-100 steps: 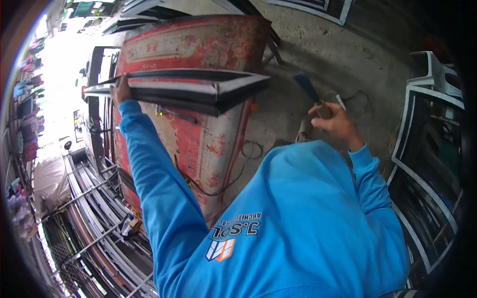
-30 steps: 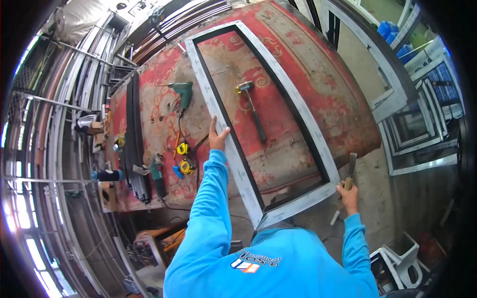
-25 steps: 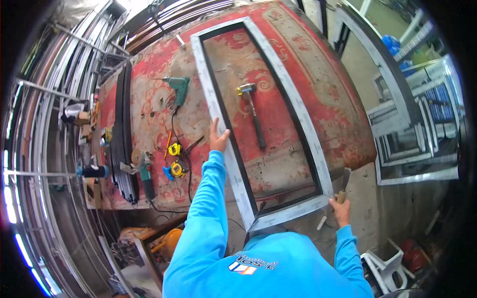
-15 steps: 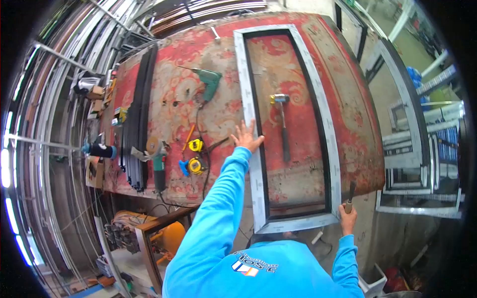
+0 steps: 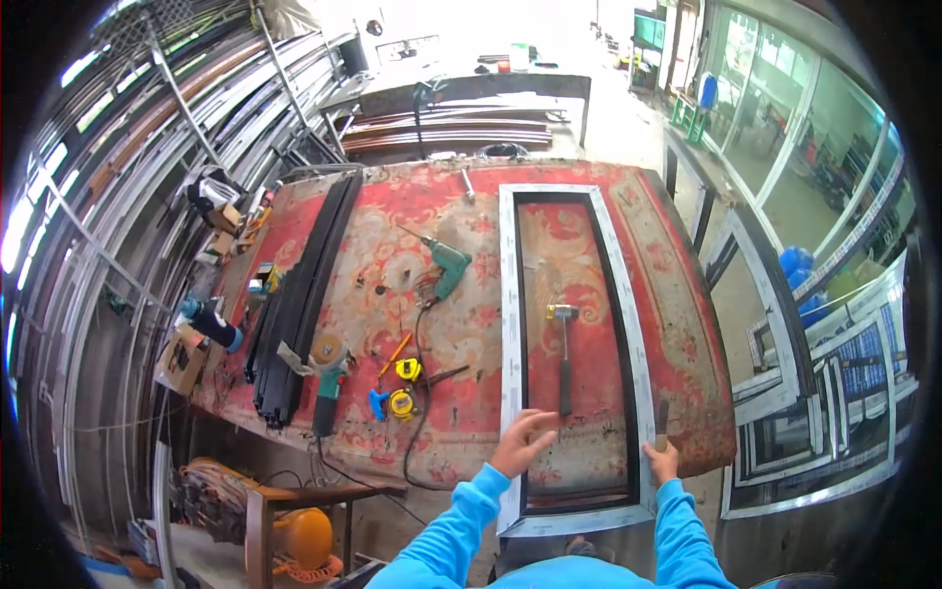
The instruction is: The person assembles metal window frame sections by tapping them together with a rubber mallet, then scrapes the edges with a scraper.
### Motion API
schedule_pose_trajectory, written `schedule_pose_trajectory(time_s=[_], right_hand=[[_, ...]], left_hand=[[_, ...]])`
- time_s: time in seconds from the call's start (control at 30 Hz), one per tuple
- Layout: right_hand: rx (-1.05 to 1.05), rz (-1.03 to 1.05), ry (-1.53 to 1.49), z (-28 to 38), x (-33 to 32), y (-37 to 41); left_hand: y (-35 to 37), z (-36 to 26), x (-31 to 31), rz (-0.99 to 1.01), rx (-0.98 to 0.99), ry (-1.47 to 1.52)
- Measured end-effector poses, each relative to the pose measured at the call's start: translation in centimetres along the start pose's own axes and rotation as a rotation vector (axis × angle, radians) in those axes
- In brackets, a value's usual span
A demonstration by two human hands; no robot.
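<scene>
A long rectangular window frame (image 5: 638,388), black with white protective film, lies on the carpet-covered table, its near end at the table's front edge. Above its left bar is my left hand (image 5: 525,444), fingers stretched to the right and holding nothing. My right hand (image 5: 662,461) is at the near right corner of the frame, closed around a flat-bladed tool (image 5: 662,417) with a wooden handle; the blade points up and away. Inside the frame opening lies a mallet (image 5: 563,358) with a dark handle, its head pointing away from me, just beyond my left fingertips.
Left of the frame lie a green drill (image 5: 449,267), yellow tape measures (image 5: 402,403), an angle grinder (image 5: 326,398) and black profiles (image 5: 294,324). A power cord (image 5: 420,393) crosses the carpeted table (image 5: 471,452). More frames (image 5: 775,324) lean at the right; metal racks stand at the left.
My view has tilted up, showing more of the workshop. My left hand has come off the frame's left bar and back toward me. The right hand keeps hold of the tool at the corner.
</scene>
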State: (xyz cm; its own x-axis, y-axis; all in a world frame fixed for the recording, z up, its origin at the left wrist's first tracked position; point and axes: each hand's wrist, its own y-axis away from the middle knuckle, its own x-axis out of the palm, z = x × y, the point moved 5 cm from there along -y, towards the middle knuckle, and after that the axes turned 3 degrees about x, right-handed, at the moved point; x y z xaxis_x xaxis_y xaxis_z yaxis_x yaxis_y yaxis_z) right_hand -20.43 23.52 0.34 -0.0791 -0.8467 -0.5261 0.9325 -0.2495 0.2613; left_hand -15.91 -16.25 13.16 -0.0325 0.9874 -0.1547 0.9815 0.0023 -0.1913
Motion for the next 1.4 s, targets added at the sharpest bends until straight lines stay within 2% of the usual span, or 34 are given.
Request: schedule_pose_trajectory(time_s=[0.03,0.1,0.17,0.2,0.23,0.27,0.3,0.4,0.47,0.57,0.6,0.77,0.87,0.93,1.0,1.07,1.1,1.13,1.17,1.2,1.23,1.27,1.3,1.33,1.37,1.4], right_hand=[[0.016,0.009,-0.049,-0.3,0.1,0.0],[0.031,0.035,-0.221,-0.7,0.2,0.3],[0.017,0.046,-0.141,-2.1,0.1,-0.4],[-0.006,0.044,-0.064,-2.8,0.2,-1.5],[-0.004,0.049,-0.134,-3.1,0.5,-1.7],[-0.036,0.068,-0.13,-3.1,0.6,-2.0],[-0.06,0.086,-0.181,-4.0,1.4,-3.0],[-0.087,0.136,-0.172,-6.5,2.0,-4.8],[-0.107,0.196,-0.341,-6.6,2.5,-4.9],[-0.085,0.202,-0.316,-6.5,2.9,-4.7],[-0.105,0.128,-0.145,-5.3,1.6,-3.7],[-0.052,0.21,-0.041,-4.7,0.7,-2.9],[-0.076,0.144,-0.077,-7.6,3.9,-1.4],[-0.086,0.111,-0.073,-7.1,4.7,2.4],[-0.069,0.224,-0.137,-7.3,6.9,5.4],[0.08,0.44,-0.419,-5.0,7.3,9.7],[-0.002,0.419,-0.362,-6.5,10.1,9.2],[0.013,0.426,-0.351,-8.9,11.0,9.3],[0.088,0.467,-0.42,-8.2,10.3,10.0],[0.162,0.507,-0.492,-7.0,9.3,10.9],[0.051,0.542,-0.576,-4.0,6.7,12.4],[0.061,0.549,-0.467,-5.6,6.9,11.4],[-0.004,0.521,-0.248,-5.8,5.7,10.9],[-0.197,0.436,-0.14,-5.4,4.7,10.5],[-0.394,0.467,-0.075,-2.6,2.8,11.9],[-0.228,0.653,-0.055,-0.7,1.9,13.0]], left_hand=[[-1.0,-6.6,0.4,0.109,0.02,0.227],[-1.5,-19.5,-0.4,0.175,0.281,0.453],[-0.4,-28.2,-0.6,0.252,0.717,0.603],[0.4,-33.9,-0.4,0.224,0.893,0.663],[1.7,-38.0,-0.3,0.321,0.969,0.653],[3.2,-41.7,1.6,0.201,1.002,0.841],[4.4,-43.8,3.6,0.078,1.025,1.036],[7.4,-45.7,9.0,0.089,1.016,0.981],[10.0,-46.9,10.1,0.124,0.985,0.927],[8.2,-47.4,19.1,0.199,0.912,0.858],[9.0,-47.6,19.7,0.214,0.899,0.838],[15.2,-49.2,18.6,0.267,0.846,0.726],[13.9,-50.0,19.8,0.321,0.827,0.673],[13.4,-49.5,21.3,0.353,0.839,0.653],[14.3,-48.9,19.8,0.365,0.843,0.633],[12.3,-48.3,20.1,0.354,0.815,0.608],[12.6,-47.9,19.6,0.35,0.791,0.598],[12.3,-46.6,18.4,0.298,0.809,0.598],[11.7,-44.8,16.9,0.253,0.835,0.592],[12.2,-41.6,14.8,0.182,0.654,0.351],[12.3,-38.7,12.6,0.103,0.46,0.043],[12.9,-35.0,11.6,0.008,0.28,0.021],[13.9,-31.7,10.6,-0.053,0.249,-0.004],[15.2,-28.3,9.8,-0.114,0.203,-0.024],[16.3,-25.3,9.8,-0.13,0.148,-0.186],[17.4,-22.4,10.4,-0.135,0.083,-0.344]])
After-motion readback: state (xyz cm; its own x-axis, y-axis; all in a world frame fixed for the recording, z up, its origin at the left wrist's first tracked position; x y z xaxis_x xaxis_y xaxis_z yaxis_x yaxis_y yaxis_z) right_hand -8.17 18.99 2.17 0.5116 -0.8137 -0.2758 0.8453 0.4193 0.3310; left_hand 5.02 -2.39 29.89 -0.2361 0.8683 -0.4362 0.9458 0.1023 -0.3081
